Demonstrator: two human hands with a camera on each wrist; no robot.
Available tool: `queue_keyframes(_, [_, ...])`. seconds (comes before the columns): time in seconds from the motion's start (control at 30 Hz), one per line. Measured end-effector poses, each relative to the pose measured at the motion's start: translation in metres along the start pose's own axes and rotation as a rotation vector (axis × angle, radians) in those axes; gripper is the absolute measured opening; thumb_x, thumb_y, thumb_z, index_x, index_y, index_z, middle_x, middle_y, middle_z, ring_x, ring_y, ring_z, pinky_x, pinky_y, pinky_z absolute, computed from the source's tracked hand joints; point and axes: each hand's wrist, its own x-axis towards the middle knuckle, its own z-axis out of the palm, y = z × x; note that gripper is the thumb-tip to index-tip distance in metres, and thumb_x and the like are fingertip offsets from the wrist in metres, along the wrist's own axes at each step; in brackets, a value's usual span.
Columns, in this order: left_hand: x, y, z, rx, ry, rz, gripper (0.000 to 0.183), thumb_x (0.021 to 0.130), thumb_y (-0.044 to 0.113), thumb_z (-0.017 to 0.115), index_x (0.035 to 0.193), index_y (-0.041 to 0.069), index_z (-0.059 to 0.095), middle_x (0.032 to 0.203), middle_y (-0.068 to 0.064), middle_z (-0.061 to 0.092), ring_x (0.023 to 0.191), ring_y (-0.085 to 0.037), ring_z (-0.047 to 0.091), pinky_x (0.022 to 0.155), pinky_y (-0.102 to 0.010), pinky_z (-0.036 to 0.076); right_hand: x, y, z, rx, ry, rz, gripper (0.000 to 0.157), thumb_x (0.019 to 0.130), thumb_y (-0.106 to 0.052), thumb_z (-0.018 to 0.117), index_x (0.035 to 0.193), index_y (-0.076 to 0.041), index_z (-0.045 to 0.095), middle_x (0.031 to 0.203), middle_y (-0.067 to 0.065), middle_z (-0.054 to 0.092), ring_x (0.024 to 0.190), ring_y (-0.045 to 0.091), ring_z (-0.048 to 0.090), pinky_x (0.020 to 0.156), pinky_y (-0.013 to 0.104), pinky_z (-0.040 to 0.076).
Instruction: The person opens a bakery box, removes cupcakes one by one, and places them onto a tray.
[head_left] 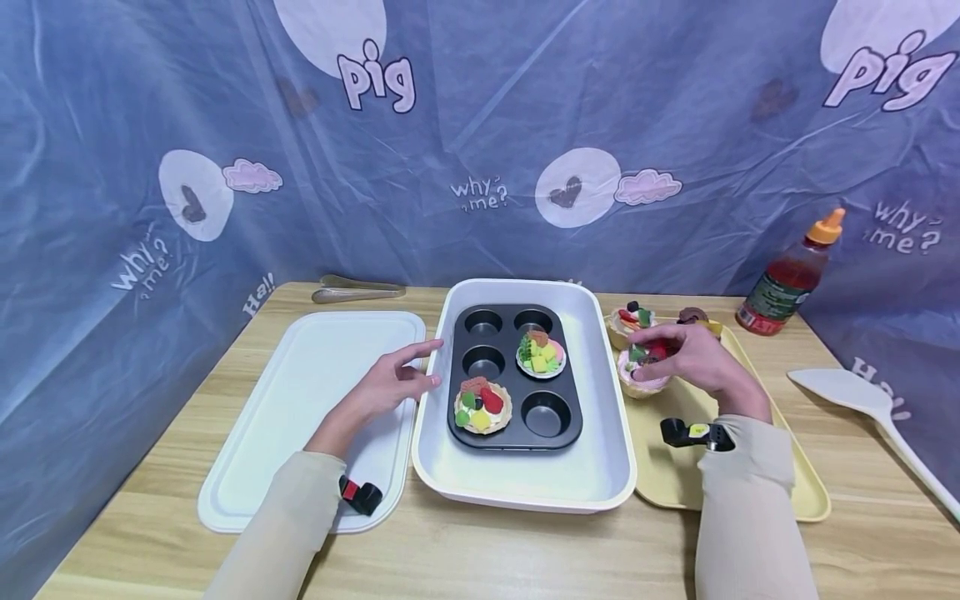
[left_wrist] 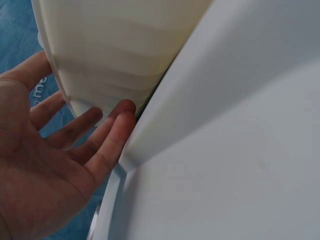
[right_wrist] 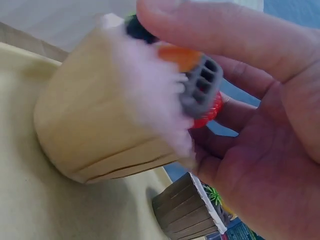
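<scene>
My right hand (head_left: pixel 697 358) grips a toy cupcake with pink cream (head_left: pixel 643 385) over the yellow tray, thumb on the near side of its fruit topping. Close up in the right wrist view, its pale pleated cup (right_wrist: pixel 95 110) tilts, with a red berry, an orange piece and a grey waffle-like piece on top. By the left wall of the white bin (head_left: pixel 525 502), my left hand (head_left: pixel 390 379) is spread with its fingertips at the rim. Inside that bin lies a dark muffin tin (head_left: pixel 517 431) holding a fruit tart (head_left: pixel 482 408) front left and another fruit-topped cupcake (head_left: pixel 542 358) middle right.
Beside the gripped cupcake on the yellow tray (head_left: pixel 667 479) are another fruit tart (head_left: pixel 618 327) and a brown cupcake (right_wrist: pixel 182 207). A white tray (head_left: pixel 300 400) lies left, tongs (head_left: pixel 356 293) behind it. A sauce bottle (head_left: pixel 783 287) and a white spoon (head_left: pixel 847 390) are at the right.
</scene>
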Motion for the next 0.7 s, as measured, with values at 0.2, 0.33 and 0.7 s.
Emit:
queue_keyframes(0.2, [0.0001, 0.001, 0.0002, -0.005, 0.005, -0.016, 0.061, 0.094, 0.022, 0.072, 0.151, 0.025, 0.049, 0.154, -0.006, 0.047, 0.101, -0.02, 0.064, 0.08, -0.03, 0.056, 0.0017, -0.0002, -0.0001, 0.051, -0.011, 0.01, 0.062, 0.072, -0.006, 0.088, 0.128, 0.006, 0.064, 0.083, -0.008, 0.068, 0.074, 0.001, 0.06, 0.064, 0.022, 0.051])
queue_keyframes(0.33, [-0.0006, 0.0006, -0.0005, 0.0, 0.003, -0.007, 0.061, 0.095, 0.022, 0.071, 0.151, 0.023, 0.048, 0.155, -0.009, 0.046, 0.101, -0.02, 0.064, 0.08, -0.03, 0.056, 0.002, -0.0007, -0.0001, 0.044, -0.01, 0.01, 0.062, 0.072, -0.006, 0.088, 0.128, 0.007, 0.064, 0.087, -0.005, 0.068, 0.075, 0.001, 0.06, 0.065, 0.021, 0.052])
queue_keyframes(0.7, [-0.0004, -0.0004, 0.0003, 0.0, -0.004, -0.009, 0.062, 0.095, 0.024, 0.071, 0.152, 0.025, 0.047, 0.155, -0.007, 0.046, 0.101, -0.02, 0.065, 0.082, -0.031, 0.056, 0.0007, 0.0013, -0.0006, 0.039, -0.011, 0.008, 0.064, 0.074, -0.01, 0.088, 0.13, 0.006, 0.063, 0.082, -0.011, 0.068, 0.073, 0.001, 0.059, 0.065, 0.021, 0.051])
